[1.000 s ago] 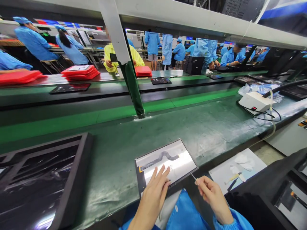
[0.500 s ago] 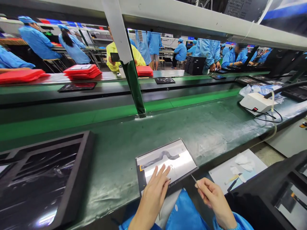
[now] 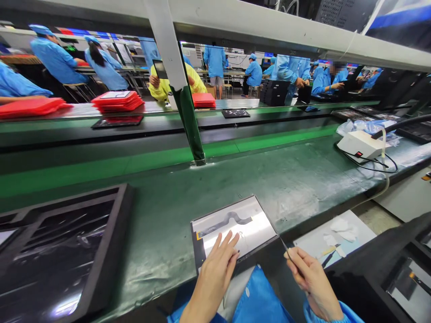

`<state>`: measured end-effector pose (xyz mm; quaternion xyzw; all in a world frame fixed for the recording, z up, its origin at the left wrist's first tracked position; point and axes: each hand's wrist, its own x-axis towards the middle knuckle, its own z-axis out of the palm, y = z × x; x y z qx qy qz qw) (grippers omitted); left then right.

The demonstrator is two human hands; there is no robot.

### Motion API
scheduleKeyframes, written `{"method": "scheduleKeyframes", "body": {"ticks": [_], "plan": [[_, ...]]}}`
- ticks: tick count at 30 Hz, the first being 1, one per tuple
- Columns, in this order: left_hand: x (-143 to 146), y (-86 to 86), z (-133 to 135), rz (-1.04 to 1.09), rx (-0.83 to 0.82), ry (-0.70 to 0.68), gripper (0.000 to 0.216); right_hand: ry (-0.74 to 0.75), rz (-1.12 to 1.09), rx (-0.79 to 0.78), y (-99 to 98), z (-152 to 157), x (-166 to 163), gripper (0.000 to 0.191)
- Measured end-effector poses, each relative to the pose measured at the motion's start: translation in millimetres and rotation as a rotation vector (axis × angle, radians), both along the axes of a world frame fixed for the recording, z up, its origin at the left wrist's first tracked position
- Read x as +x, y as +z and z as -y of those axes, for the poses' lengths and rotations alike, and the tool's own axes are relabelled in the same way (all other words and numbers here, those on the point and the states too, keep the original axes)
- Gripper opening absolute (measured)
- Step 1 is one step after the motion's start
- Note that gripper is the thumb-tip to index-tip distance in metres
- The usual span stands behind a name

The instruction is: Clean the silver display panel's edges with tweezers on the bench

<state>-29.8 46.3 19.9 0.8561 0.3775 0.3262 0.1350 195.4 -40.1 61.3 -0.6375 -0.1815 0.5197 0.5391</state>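
Observation:
A flat silvery panel [image 3: 245, 222] with a dark ribbon cable [image 3: 225, 220] across its upper part lies at the near edge of the green bench. My left hand [image 3: 215, 269] rests on the panel's near left part, fingers stretched out flat. To the right of the panel's corner, my right hand [image 3: 308, 276] pinches thin tweezers [image 3: 285, 246]. Their tip points up and left, just off the panel's right corner.
A black tray [image 3: 101, 251] with film-covered panels sits at the left. A white box with cables [image 3: 358, 144] stands at the right. Lower right holds a white sheet with wipes and tools [image 3: 336, 235] and black trays [image 3: 397, 269]. A post [image 3: 188, 112] rises mid-bench; workers in blue sit beyond.
My right hand with the tweezers has drifted right, away from the panel's near edge. My left hand stays flat on the panel. Items on the far conveyor have slid right.

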Motion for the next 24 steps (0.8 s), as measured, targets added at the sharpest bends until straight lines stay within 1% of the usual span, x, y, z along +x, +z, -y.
{"method": "scheduleKeyframes", "body": {"ticks": [8,15,18,24], "plan": [[0,-0.1,-1,0.012,0.007,-0.029,0.037,-0.052,-0.021,0.019,2.7,-1,13,0.057],[0,-1.1,-1,-0.023,0.021,-0.008,0.037,-0.128,-0.037,0.038,11.4,-4,21,0.057],[0,0.8,-1,-0.033,0.034,-0.007,0.036,-0.148,-0.037,0.059,12.0,-6,27,0.057],[0,2.2,0,0.001,0.009,0.008,0.038,-0.21,-0.039,0.094,13.6,-8,39,0.054]]}}
